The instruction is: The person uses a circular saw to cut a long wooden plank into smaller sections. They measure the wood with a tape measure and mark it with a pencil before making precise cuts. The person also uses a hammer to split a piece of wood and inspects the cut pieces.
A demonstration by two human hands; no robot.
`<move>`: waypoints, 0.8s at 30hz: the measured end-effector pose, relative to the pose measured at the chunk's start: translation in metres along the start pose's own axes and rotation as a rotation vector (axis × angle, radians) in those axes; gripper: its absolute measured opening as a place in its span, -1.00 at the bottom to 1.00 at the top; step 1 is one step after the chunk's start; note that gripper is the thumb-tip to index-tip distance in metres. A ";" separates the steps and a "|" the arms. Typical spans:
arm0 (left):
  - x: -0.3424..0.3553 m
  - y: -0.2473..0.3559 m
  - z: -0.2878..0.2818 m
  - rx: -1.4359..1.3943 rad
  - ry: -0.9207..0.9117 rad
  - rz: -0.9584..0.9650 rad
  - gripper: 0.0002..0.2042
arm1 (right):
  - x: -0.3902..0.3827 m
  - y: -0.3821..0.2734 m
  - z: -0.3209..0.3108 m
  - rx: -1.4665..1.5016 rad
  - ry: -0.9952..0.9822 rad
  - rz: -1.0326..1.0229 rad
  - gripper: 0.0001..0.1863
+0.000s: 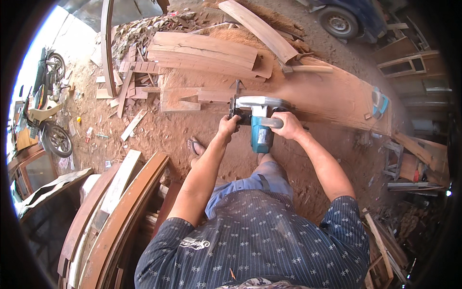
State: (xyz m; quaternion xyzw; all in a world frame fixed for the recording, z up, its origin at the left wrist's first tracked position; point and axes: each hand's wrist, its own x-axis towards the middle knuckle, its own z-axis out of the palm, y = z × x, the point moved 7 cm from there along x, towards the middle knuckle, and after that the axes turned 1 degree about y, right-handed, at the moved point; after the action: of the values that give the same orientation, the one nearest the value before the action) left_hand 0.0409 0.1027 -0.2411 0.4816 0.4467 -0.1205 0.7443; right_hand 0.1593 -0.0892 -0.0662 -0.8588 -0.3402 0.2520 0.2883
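A teal and silver circular saw (262, 132) rests at the near edge of a dusty wooden workbench (332, 91). My right hand (288, 126) wraps round its grey rear handle. At the saw's left front, my left hand (228, 126) is closed on a dark part of the saw or its base; the exact part is hard to make out. The saw's blade is hidden from here. A narrow board (214, 94) lies on the bench just left of the saw, with a notched end piece beside it.
Thick curved planks (202, 50) lie on the bench's far side. A teal power tool (379, 104) sits at its right end. Stacked boards (120, 212) stand at my lower left. Wood scraps (144, 43) cover the ground beyond. A motorbike (50, 106) and a car (339, 21) are farther off.
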 end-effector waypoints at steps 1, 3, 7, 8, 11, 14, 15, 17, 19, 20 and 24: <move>0.000 0.001 -0.002 0.002 -0.004 0.004 -0.70 | 0.001 -0.002 0.001 0.007 0.001 -0.003 -0.75; 0.000 0.004 -0.006 0.015 0.003 0.010 -0.71 | 0.003 -0.007 0.002 0.007 0.009 -0.020 -0.76; -0.003 0.004 -0.009 -0.002 0.006 0.014 -0.73 | 0.004 -0.010 0.004 0.012 0.014 -0.039 -0.78; -0.003 0.004 -0.013 -0.001 0.011 0.018 -0.73 | 0.005 -0.013 0.005 0.009 0.013 -0.043 -0.78; -0.001 0.008 -0.023 0.002 0.020 0.024 -0.73 | 0.010 -0.022 0.009 -0.001 0.012 -0.046 -0.79; -0.001 0.010 -0.029 0.002 0.024 0.020 -0.73 | 0.013 -0.027 0.011 -0.001 0.015 -0.045 -0.79; -0.002 0.010 -0.031 0.008 0.029 0.015 -0.72 | 0.013 -0.028 0.011 0.005 0.013 -0.051 -0.79; 0.001 0.010 -0.040 0.006 0.037 0.019 -0.72 | 0.018 -0.035 0.015 0.014 0.009 -0.062 -0.79; 0.001 0.012 -0.047 -0.008 0.039 0.034 -0.73 | 0.022 -0.041 0.018 0.018 0.007 -0.066 -0.79; 0.001 0.012 -0.051 -0.012 0.032 0.040 -0.73 | 0.024 -0.043 0.020 0.015 0.001 -0.067 -0.79; 0.001 0.018 -0.070 -0.005 0.035 0.034 -0.74 | 0.034 -0.058 0.030 0.017 -0.014 -0.074 -0.79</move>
State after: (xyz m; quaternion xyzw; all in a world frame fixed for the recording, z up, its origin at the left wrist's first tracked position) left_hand 0.0140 0.1695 -0.2409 0.4893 0.4518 -0.0984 0.7395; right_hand 0.1370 -0.0204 -0.0567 -0.8413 -0.3716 0.2502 0.3025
